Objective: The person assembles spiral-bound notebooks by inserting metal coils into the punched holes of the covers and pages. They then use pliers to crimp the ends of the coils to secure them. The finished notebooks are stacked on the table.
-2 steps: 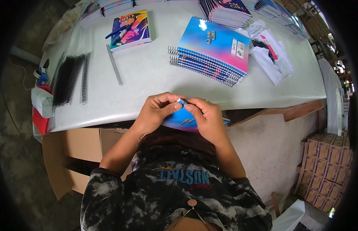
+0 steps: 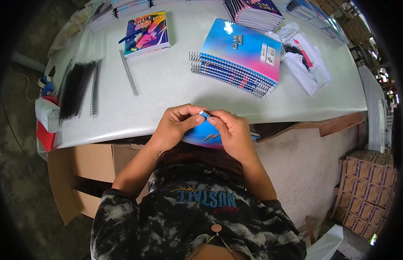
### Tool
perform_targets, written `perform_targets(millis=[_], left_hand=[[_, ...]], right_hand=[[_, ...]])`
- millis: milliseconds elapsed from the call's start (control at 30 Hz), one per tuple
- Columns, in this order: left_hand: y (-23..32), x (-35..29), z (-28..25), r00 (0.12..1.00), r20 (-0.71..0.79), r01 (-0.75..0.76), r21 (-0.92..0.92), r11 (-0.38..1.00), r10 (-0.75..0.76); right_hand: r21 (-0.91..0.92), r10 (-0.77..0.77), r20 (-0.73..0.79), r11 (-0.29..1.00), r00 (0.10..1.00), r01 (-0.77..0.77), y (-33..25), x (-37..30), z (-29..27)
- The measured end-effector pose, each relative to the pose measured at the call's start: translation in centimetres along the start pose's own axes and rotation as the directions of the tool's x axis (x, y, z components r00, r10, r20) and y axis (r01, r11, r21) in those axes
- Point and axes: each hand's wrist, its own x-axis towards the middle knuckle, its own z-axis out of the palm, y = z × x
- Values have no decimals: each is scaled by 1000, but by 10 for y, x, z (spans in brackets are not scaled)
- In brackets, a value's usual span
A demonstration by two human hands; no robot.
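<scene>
A blue and pink notebook (image 2: 200, 133) is in both my hands at the table's near edge, in front of my body. My left hand (image 2: 180, 122) pinches its upper corner between thumb and fingers. Close beside it, my right hand (image 2: 231, 129) grips the same corner, its thumb almost touching the left one. Some wire spiral pokes out past my right hand. My fingers cover most of the corner, so the detail between the fingertips is hidden.
Matching spiral notebooks (image 2: 240, 56) are stacked beyond my hands. Dark wire spirals (image 2: 78, 89) lie at left, with a single spiral (image 2: 129, 73) nearer the middle. Pens (image 2: 136, 39) rest on a colourful notebook (image 2: 161, 41). White wrapping (image 2: 312, 78) is at right; an open carton (image 2: 93, 162) stands below left.
</scene>
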Motion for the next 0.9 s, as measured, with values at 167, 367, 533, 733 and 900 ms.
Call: perform_targets(millis=[167, 367, 533, 733, 900], left_hand=[[-5, 8, -3, 1000, 9, -28, -32, 999, 28], [-4, 5, 1, 999, -4, 43, -26, 999, -43], [8, 3, -1, 996, 68, 68, -31, 997, -66], [13, 7, -12, 985, 167, 36, -7, 999, -34], [21, 7, -9, 984, 174, 37, 70, 997, -48]], right_hand=[[22, -100, -158, 994, 982, 105, 6, 5, 8], [-103, 69, 89, 993, 994, -59, 6, 3, -7], [-232, -238, 25, 943, 971, 237, 5, 1, -2], [-352, -328, 41, 879, 944, 321, -15, 1, -2], [-441, -323, 106, 832, 940, 335, -19, -3, 1]])
